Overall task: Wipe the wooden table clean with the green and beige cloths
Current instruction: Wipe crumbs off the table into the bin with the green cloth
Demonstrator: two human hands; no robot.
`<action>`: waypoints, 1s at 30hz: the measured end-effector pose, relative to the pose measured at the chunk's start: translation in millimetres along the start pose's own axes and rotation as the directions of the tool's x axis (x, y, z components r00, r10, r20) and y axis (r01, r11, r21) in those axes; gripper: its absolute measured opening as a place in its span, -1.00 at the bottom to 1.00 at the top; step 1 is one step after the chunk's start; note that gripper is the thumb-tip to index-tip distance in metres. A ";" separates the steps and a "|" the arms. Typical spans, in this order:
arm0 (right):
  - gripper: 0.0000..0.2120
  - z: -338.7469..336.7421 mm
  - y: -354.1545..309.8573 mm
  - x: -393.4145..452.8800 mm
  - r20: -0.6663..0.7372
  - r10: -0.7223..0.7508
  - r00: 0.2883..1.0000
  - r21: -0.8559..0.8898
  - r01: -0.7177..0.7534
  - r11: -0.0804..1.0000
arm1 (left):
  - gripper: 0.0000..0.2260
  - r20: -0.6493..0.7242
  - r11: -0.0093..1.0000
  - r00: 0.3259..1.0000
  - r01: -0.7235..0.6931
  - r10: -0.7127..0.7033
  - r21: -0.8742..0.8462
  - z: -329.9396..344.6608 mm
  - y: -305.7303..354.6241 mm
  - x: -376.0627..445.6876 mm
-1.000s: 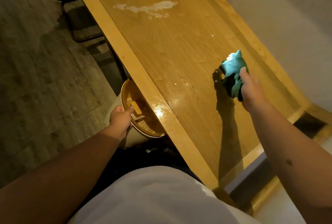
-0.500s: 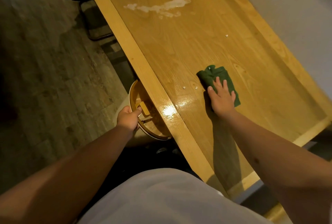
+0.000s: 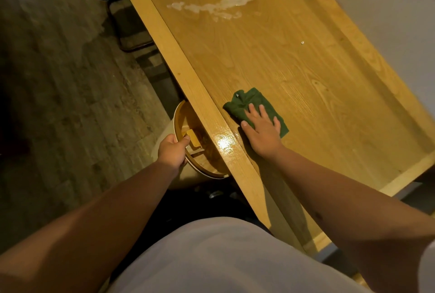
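Pressed flat with fingers spread, the right hand (image 3: pixel 261 131) lies palm down on the green cloth (image 3: pixel 253 106), which sits on the wooden table (image 3: pixel 306 69) just inside its raised near rim; the cloth's far corners stick out beyond the fingertips. Left of that hand, across the rim and below the table edge, the left hand (image 3: pixel 173 150) curls over the lip of a round bin (image 3: pixel 179 116), thumb hooked inside, fingers wrapped outside. Something yellowish lies within the bin, perhaps a swing lid, though the dim light leaves that unclear. A bright glare shines on the rim between the two hands. Beyond the cloth, well apart from it, a tiny white crumb (image 3: pixel 302 42) rests on the wood, and farther still a pale smear (image 3: pixel 211 6) stretches across the tabletop.
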State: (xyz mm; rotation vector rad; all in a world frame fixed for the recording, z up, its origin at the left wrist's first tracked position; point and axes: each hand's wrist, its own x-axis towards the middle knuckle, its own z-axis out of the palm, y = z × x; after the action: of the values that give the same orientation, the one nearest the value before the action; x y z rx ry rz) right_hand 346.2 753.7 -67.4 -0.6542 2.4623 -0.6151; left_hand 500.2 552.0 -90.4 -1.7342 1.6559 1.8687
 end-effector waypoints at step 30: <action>-0.56 74.5 -91.5 -13.2 0.223 -0.146 0.964 0.077 0.132 0.988 | -0.85 0.009 0.989 0.995 -0.096 0.098 -0.115 -36.8 9.9 2.5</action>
State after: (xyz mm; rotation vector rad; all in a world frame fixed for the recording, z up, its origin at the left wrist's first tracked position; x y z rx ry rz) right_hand 428.5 668.1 -70.6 -0.8307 2.1898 -0.6297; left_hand 516.3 520.0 -77.4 -1.7050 1.6880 2.0525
